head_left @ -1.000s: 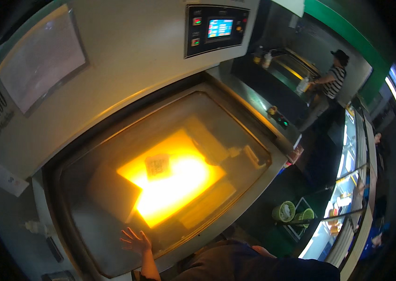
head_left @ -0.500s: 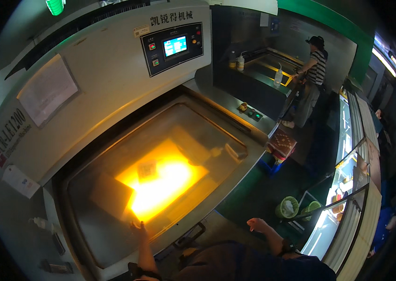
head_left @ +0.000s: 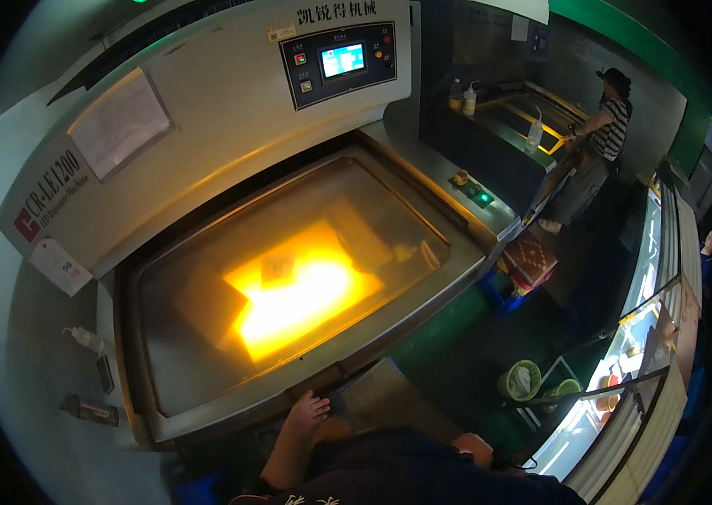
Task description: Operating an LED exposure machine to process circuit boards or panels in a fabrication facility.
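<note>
A large light-coloured machine (head_left: 229,93) stands before me, its framed bed (head_left: 179,353) glowing bright yellow in the middle. Within the glow shows a small darker square (head_left: 277,268), and a dark rectangular sheet (head_left: 208,307) lies at its left. My left hand (head_left: 309,410) is just below the bed's front edge, open, with fingers loosely bent and nothing seen in them. Close to my body on the right is my right hand (head_left: 474,449); its fingers are mostly hidden, so its grip does not show.
A control panel with a lit screen (head_left: 343,61) is on the machine. To the right stand a patterned-top stool (head_left: 530,259), green baskets (head_left: 520,380) and a lit glass table (head_left: 625,337). At a second machine, a person in a striped shirt (head_left: 613,130) works. A bottle (head_left: 85,338) is at left.
My left hand has drawn back from the bed's front rim toward my body. My right hand has also come in closer to my body. The view has shifted; the bed still glows.
</note>
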Tool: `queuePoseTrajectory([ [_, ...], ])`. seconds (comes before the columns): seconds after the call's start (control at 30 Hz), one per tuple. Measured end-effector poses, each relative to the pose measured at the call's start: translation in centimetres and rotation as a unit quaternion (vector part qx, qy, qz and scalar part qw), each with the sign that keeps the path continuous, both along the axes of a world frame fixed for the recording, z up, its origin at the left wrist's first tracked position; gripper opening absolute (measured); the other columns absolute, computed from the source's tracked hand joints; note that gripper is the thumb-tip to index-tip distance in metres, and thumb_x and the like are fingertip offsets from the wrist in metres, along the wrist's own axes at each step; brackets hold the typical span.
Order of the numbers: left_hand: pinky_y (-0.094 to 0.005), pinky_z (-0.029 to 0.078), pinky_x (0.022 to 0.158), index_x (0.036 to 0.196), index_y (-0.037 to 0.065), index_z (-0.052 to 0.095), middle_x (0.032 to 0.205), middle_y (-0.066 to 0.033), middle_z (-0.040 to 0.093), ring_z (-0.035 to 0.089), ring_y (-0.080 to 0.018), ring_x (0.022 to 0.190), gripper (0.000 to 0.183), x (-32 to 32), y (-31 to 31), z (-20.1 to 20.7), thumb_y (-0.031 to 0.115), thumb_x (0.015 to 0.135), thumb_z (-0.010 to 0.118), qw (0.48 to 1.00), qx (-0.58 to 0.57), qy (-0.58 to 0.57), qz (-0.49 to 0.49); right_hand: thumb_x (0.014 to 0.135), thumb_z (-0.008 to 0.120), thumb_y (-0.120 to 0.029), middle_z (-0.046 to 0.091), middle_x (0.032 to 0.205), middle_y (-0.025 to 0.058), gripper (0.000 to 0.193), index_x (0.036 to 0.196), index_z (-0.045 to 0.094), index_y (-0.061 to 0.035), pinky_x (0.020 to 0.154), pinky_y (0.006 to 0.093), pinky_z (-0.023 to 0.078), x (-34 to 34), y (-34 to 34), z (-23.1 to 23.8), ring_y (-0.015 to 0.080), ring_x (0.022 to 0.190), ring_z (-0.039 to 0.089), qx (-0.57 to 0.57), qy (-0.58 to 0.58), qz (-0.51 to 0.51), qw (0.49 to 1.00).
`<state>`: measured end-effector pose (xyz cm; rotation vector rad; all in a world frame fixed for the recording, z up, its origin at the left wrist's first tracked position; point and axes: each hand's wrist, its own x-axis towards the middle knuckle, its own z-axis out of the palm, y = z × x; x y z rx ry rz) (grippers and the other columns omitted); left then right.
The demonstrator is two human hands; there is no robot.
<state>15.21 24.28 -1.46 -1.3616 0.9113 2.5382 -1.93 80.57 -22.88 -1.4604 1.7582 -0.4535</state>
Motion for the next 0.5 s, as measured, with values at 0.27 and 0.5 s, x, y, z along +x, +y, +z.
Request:
queuePoseTrajectory([
  [0.27,-0.0507,0.041,0.097,0.129,-0.005,0.034,0.11,-0.0234,0.05,0.051,-0.0391,0.108,0.077,-6.4,-6.7,2.4,0.058,0.088,0.05,0.98,0.114,0.084,0.142,0.094,0.046,-0.035,0.067,0.071,0.0062,0.034,0.108,0.062,-0.0082,0.045,0.036,0.046,-1.5,-4.6,6.7,0.0237,0.053,0.06,0.134,0.054,-0.209,0.967],
  [0.5,-0.049,0.042,0.093,0.136,-0.004,0.023,0.121,-0.0291,0.041,0.05,-0.0375,0.105,0.092,-12.8,-17.6,-0.1,0.066,0.082,0.05,0.966,0.119,0.19,0.131,0.09,0.057,-0.037,0.068,0.086,0.0112,0.038,0.11,0.063,-0.0049,0.062,0.0398,0.051,-0.6,-16.0,11.3,0.025,0.074,0.066,0.052,0.053,-0.236,0.969],
])
